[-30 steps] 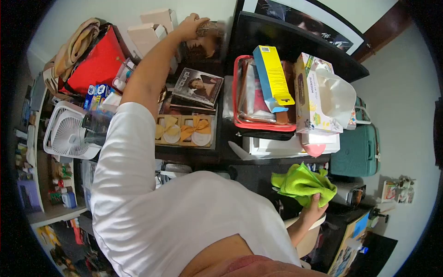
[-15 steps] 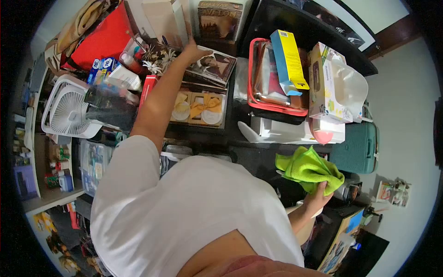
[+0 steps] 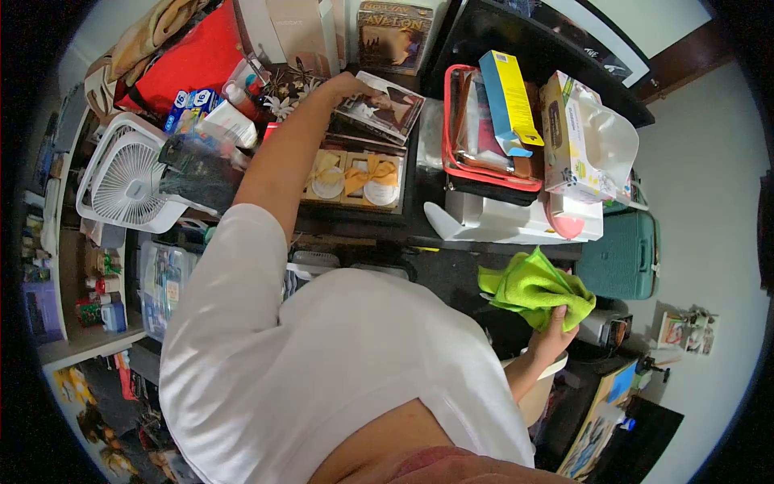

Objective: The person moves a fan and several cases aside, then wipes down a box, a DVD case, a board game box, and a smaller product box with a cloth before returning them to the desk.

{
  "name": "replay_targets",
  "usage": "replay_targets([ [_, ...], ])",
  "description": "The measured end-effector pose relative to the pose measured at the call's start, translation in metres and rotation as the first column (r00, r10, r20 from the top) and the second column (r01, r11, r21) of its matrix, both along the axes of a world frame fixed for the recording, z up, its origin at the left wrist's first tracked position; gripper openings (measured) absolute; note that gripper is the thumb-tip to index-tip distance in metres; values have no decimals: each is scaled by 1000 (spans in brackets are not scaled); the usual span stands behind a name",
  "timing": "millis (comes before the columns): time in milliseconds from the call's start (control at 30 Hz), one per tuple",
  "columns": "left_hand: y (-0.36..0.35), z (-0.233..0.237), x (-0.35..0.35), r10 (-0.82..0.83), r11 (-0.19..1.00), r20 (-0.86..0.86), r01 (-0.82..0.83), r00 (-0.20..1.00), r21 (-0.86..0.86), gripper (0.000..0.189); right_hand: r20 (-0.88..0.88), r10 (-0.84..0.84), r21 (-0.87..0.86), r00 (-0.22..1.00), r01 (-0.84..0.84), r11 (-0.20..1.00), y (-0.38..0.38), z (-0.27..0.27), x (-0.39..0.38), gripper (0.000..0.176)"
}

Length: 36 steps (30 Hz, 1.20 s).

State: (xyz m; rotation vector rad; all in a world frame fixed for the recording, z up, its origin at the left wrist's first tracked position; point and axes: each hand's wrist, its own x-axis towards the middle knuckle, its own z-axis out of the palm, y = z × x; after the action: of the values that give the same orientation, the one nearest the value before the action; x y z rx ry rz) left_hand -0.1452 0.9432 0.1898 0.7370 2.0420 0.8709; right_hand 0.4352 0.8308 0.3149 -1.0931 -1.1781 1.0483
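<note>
Coming away from the Avalon case (image 3: 393, 39), the left hand (image 3: 347, 85) is now reaching nearer, to the CD (image 3: 390, 111). It is curling at the CD's far left corner; I cannot tell whether its fingers are gripping or only touching. The CD is lying face up on a stack, behind the ribboned boxes (image 3: 355, 179) on the bench (image 3: 343, 219). It is looking light, stiff and slick, its plastic probably brittle, so opposite edges should be giving the safest hold.

Well apart, the right hand (image 3: 555, 329) is closing on the cloth (image 3: 538, 292), which is bunching softly above the fingers and is likely to be forgiving any grip.

Against the earlier frame, the Avalon case is now standing free of the hand, while the cloth is staying in the right hand.
</note>
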Motion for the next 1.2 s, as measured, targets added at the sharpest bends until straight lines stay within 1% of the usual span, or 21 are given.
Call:
replay_targets([
  [33,1,7,3,-2,1000,22,2,1000,29,41,-6,7,16,1000,-7,1000,-1,1,0,40],
  [133,-4,40,12,-154,961,202,100,967,257,57,4,12,30,1000,-12,999,-2,2,7,36],
  [167,4,36,8,-28,948,53,9,998,319,57,13,10,25,1000,-11,1000,-2,1,11,36],
  [200,-7,74,23,-84,940,-120,119,989,321,60,13,1,30,1000,-1,1000,-2,0,14,35],
  [267,-5,92,26,2,871,-214,104,977,480,60,8,-15,42,1000,15,999,-1,-4,18,35],
  [367,21,91,0,114,786,-338,124,934,606,58,-8,-32,23,999,32,999,-2,0,13,35],
  [467,40,113,-23,-8,790,-545,339,838,511,59,82,-159,-25,984,162,987,-3,-1,8,37],
  [500,41,120,-16,22,847,-654,333,757,414,60,91,-145,-25,985,147,989,-2,-1,9,37],
  [600,48,118,-4,23,829,-768,418,640,373,60,113,-125,-24,986,128,991,0,-5,14,36],
  [700,59,114,2,-118,878,-849,454,516,154,55,131,-132,-23,983,136,990,1,-8,16,35],
  [767,66,104,2,-102,857,-935,508,339,91,56,132,-113,-22,985,117,993,1,-7,14,34],
  [800,70,94,1,-90,848,-965,527,246,55,57,159,-106,-31,982,112,993,1,-7,15,34],
  [833,74,88,-3,-209,853,-963,513,168,-96,60,187,-98,-41,977,107,993,1,-7,16,34],
  [867,76,79,-7,-195,833,-969,548,154,-80,61,214,-88,-50,973,101,994,1,-7,16,33],
  [933,65,80,5,-159,788,-980,614,124,-50,64,217,-124,-57,968,139,989,0,-7,14,33],
  [967,65,79,10,-129,810,-974,586,186,4,67,216,-143,-61,966,159,985,0,-7,12,33],
  [1067,75,60,5,-12,761,-980,637,201,121,66,210,-108,-47,972,120,992,1,-3,7,32],
  [1100,74,60,10,-25,771,-973,624,229,127,63,210,-86,-45,974,98,994,2,-4,7,32],
  [1200,78,61,14,64,824,-994,556,93,105,63,214,-122,-44,969,134,990,4,-6,2,32],
])
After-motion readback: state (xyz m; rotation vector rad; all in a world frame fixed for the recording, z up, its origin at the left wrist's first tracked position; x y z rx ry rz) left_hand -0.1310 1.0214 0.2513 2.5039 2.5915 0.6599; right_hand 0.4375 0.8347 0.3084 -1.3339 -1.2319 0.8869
